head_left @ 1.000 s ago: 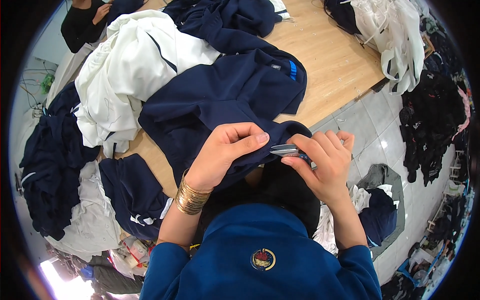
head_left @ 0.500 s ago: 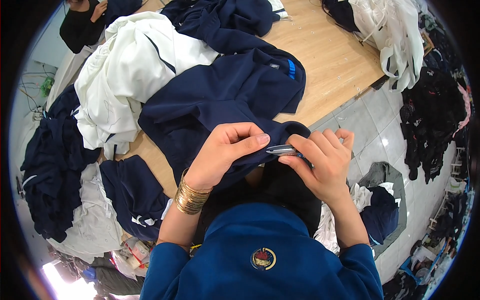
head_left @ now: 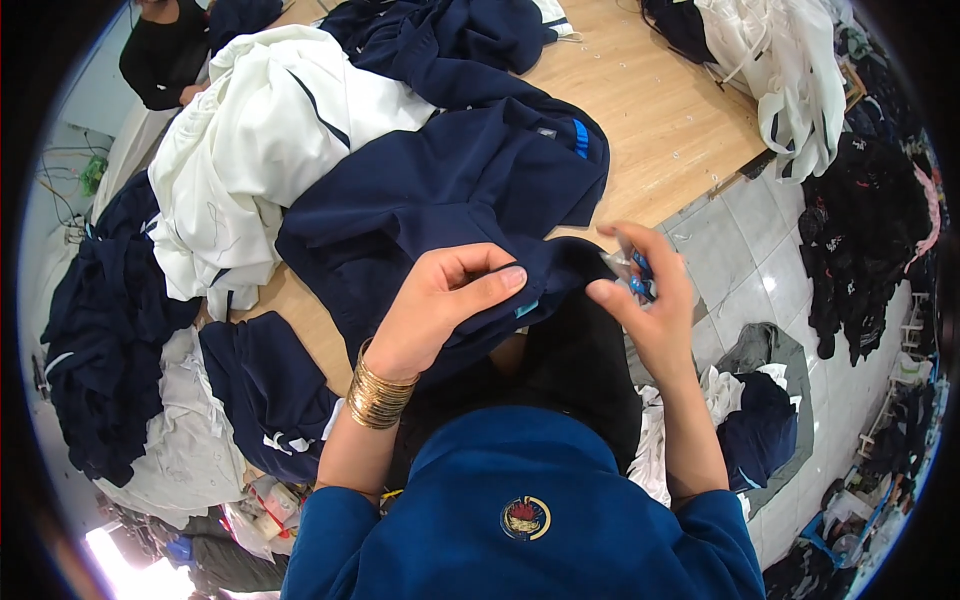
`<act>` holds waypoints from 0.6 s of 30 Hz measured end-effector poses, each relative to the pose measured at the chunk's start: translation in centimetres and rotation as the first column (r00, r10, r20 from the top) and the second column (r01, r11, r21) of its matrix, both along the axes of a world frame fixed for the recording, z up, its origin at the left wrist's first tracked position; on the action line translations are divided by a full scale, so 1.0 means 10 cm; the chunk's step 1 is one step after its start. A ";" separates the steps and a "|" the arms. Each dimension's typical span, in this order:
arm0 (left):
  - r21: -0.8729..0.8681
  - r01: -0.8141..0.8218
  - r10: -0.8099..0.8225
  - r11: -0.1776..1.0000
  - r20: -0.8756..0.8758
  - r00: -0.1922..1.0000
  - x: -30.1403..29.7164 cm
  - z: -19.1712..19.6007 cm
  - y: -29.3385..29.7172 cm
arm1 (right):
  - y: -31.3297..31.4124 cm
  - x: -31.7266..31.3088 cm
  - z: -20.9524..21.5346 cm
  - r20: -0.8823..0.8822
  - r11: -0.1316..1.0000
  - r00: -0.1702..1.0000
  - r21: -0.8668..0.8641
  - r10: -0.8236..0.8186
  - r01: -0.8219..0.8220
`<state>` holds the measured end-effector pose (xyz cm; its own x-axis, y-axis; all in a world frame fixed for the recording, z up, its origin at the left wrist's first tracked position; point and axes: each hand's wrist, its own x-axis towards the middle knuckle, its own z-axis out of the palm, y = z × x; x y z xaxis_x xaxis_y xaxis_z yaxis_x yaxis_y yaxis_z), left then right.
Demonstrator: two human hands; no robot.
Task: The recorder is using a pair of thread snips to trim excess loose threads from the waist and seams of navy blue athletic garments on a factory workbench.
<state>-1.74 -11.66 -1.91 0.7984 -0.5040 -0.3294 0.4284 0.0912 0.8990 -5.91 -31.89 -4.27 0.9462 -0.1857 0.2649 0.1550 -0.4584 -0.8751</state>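
Beyond the grip of the left hand point(head_left: 462, 300), the way is crowded: to the far left, a white garment point(head_left: 265, 120) is bunched against the navy garment point(head_left: 430, 190) being handled, and farther off a navy heap point(head_left: 460, 45) is spread on the table point(head_left: 660, 130). To the left of the grip, a folded navy bundle point(head_left: 262, 365) is seen; well to the far right, white clothes point(head_left: 790, 70) are draped at the table's corner. Bare tabletop is left to the far right, bounded by an edge slanting down toward the right hand point(head_left: 662, 318), past which tiled floor point(head_left: 745, 240) is exposed. The navy garment's near edge is pinched between left thumb and fingers, its long axis directed from near left to far right, a blue strip point(head_left: 582, 140) being placed at the far-right end. Just right of the grip, snips point(head_left: 639, 285) are loosely held in the right hand, fingers partly spread; the blades' direction cannot be told through blur.
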 end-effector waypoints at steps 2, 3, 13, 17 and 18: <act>0.052 0.022 -0.025 0.998 0.067 0.997 0.00 -0.01 0.03 | -0.03 0.05 -0.14 -0.123 0.998 0.992 0.064 0.000 0.008; 0.105 0.040 -0.054 0.994 0.129 0.990 0.01 0.00 0.05 | -0.12 0.10 -0.28 -0.263 0.994 0.959 0.016 0.108 -0.107; 0.195 0.129 -0.186 0.972 0.304 0.934 0.05 0.02 0.30 | -0.34 0.32 0.29 -0.116 0.921 0.961 0.335 0.251 -0.200; 0.088 0.171 -0.185 0.981 0.203 0.962 0.01 0.11 0.30 | -0.29 0.35 0.41 -0.091 0.870 0.948 0.432 0.305 -0.238; 0.054 0.179 -0.186 0.982 0.183 0.965 0.01 0.12 0.31 | -0.28 0.35 0.42 -0.089 0.855 0.947 0.464 0.307 -0.234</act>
<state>-1.65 -8.53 -0.70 0.7428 -0.6375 -0.2047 0.2594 -0.0077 0.9657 -2.43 -34.70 -0.03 0.9978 0.0213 0.0629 0.0625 0.0223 -0.9978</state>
